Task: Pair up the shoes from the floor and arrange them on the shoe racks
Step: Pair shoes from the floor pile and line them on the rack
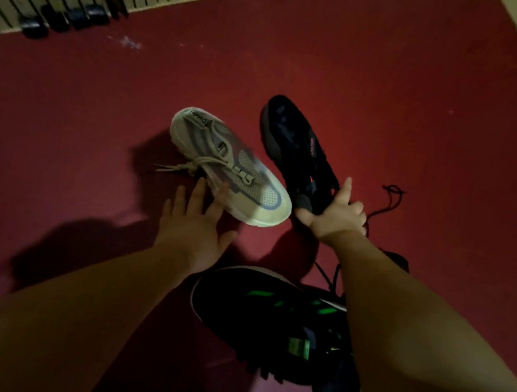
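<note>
The right hand (339,215) grips the black shoe (296,145) by its heel, probably for one-handed carrying. The left hand (197,221), fingers spread, reaches the white shoe (231,166), likely to collect it.

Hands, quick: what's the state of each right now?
Left hand: open, fingers straight, by the white sneaker.
Right hand: gripping the black sneaker.

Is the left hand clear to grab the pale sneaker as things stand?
Probably yes: the left hand is open, its fingertips at the side of the pale sneaker, with nothing between them.
</note>
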Available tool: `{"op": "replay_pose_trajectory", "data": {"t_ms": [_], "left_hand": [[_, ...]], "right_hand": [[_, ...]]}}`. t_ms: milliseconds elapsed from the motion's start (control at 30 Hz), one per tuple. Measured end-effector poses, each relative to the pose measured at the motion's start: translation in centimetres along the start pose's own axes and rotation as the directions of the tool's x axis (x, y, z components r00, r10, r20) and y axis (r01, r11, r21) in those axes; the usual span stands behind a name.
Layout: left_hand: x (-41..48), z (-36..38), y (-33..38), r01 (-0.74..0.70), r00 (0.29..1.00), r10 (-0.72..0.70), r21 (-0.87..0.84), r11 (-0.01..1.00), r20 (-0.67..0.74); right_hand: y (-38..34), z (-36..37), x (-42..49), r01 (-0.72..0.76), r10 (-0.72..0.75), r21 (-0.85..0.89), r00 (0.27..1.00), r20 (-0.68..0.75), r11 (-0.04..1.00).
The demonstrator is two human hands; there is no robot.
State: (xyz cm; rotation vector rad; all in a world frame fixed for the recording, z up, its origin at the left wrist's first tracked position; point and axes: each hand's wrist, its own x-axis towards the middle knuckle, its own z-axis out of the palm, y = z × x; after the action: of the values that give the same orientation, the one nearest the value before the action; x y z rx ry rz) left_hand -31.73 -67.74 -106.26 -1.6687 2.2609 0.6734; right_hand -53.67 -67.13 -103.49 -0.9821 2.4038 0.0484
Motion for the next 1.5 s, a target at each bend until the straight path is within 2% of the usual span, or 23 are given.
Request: {"op": "replay_pose_trajectory", "data": {"t_ms": [100,167,200,300,367,467,533,600,733,867,1000,1100,1233,1367,1500], "left_hand": [[-1.5,-0.8,-1.8,0.043,0.999,-0.043,-0.014,0.999,-0.023],[-3.0,-1.7,-2.9,0.066,0.996,-0.069,-0.048,0.997,-0.053],[-3.8,-2.0,-3.4,0.073,0.994,-0.077,-0.058,0.996,-0.076],[-6.9,-2.4,-4.9,0.089,0.981,-0.096,-0.051,0.995,-0.167],[-9.3,-2.4,-5.7,0.104,0.974,-0.114,-0.059,0.993,-0.197],[-13.2,-2.5,-6.5,0.117,0.962,-0.141,-0.115,0.986,-0.235],[-16.1,-2.7,-7.4,0.119,0.947,-0.140,-0.089,0.989,-0.289],[-19.2,-3.4,-8.4,0.126,0.952,-0.142,-0.076,0.989,-0.273],[-25.5,-6.9,-10.2,0.153,0.970,-0.139,0.057,0.987,-0.201],[-30.6,-9.9,-12.6,0.217,0.959,-0.200,0.068,0.974,-0.201],[-34.5,-8.9,-16.0,0.232,0.954,-0.205,0.106,0.967,-0.219],[-37.2,-7.1,-20.5,0.271,0.946,-0.245,0.106,0.957,-0.213],[-39.8,-4.6,-27.1,0.369,0.923,-0.341,0.166,0.914,-0.178],[-41.9,-2.7,-31.9,0.422,0.897,-0.406,0.067,0.904,-0.175],[-42.7,-0.4,-34.8,0.418,0.903,-0.407,0.060,0.906,-0.140]], "right_hand": [[-1.5,-0.3,-1.6,-0.121,0.118,0.249,0.993,0.026,0.961],[-2.5,-0.3,-2.6,-0.211,0.188,0.437,0.978,0.095,0.874],[-2.4,0.0,-2.6,-0.209,0.176,0.526,0.978,0.113,0.825],[-0.6,2.2,-2.3,-0.159,0.122,0.631,0.987,0.103,0.759],[-1.2,1.3,-7.8,-0.113,0.081,0.649,0.994,0.079,0.753],[-1.3,0.9,-14.4,-0.076,0.074,0.558,0.997,0.025,0.826],[-1.0,1.8,-17.3,-0.044,0.047,0.481,0.999,0.006,0.875],[-1.2,2.7,-20.5,-0.016,0.017,0.439,1.000,0.001,0.898],[-2.3,4.1,-26.9,0.001,-0.025,0.425,0.998,0.052,0.905],[-3.6,4.8,-32.6,0.063,-0.095,0.383,0.993,0.067,0.921],[-4.8,6.8,-36.4,0.137,-0.166,0.357,0.985,0.051,0.924],[-6.1,9.6,-38.6,0.182,-0.223,0.327,0.971,0.090,0.927],[-8.0,13.4,-41.0,0.266,-0.289,0.182,0.951,0.111,0.947],[-9.6,15.8,-44.0,0.362,-0.360,0.008,0.924,0.131,0.932],[-9.7,16.1,-45.7,0.516,-0.485,-0.215,0.855,0.182,0.829]]}}
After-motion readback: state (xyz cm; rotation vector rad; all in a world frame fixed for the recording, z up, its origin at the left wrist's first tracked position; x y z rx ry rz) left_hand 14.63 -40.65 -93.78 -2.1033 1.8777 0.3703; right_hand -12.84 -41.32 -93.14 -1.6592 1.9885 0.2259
